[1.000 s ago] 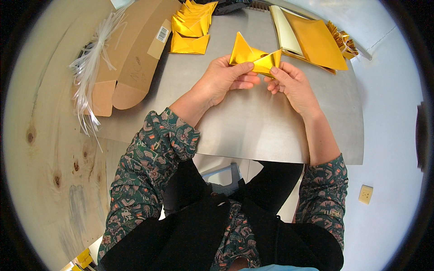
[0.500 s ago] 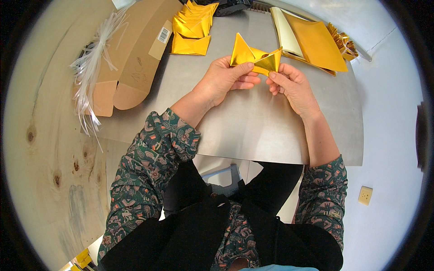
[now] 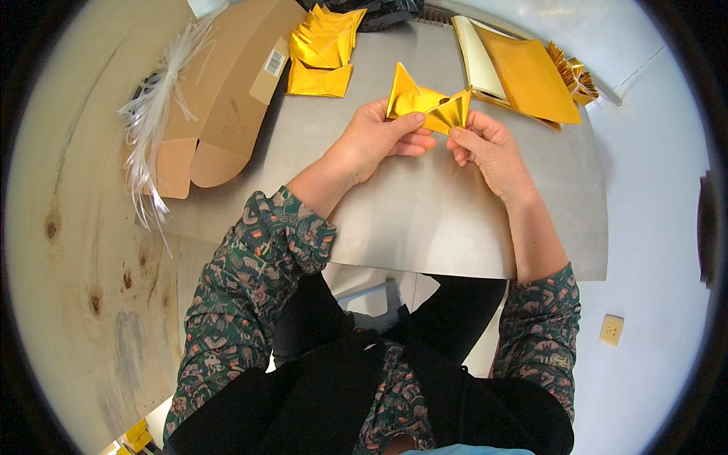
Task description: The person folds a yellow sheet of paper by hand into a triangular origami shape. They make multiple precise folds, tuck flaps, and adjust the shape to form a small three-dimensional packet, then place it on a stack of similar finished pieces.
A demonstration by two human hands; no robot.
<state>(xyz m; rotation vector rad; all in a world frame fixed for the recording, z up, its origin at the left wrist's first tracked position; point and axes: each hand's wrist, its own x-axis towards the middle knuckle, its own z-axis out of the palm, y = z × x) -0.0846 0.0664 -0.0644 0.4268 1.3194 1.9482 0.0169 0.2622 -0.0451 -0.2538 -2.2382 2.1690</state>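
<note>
At twelve o'clock, a gold foil piece (image 3: 426,101) was pinched by left hand (image 3: 381,135) and right hand (image 3: 494,155), apparently part-folded; folded pieces (image 3: 321,51) were overlapped toward eleven; gold sheets (image 3: 531,72) were left, seemingly unworked, toward one.

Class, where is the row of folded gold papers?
The gold row lies near the head view's top, left of centre, on the metal table beside the cardboard box.

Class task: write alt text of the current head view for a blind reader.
A person's left hand and right hand hold a folded gold foil paper over a metallic grey tabletop. Beyond are gold sheets at right and overlapping folded gold pieces at left, beside a brown cardboard box.
</note>
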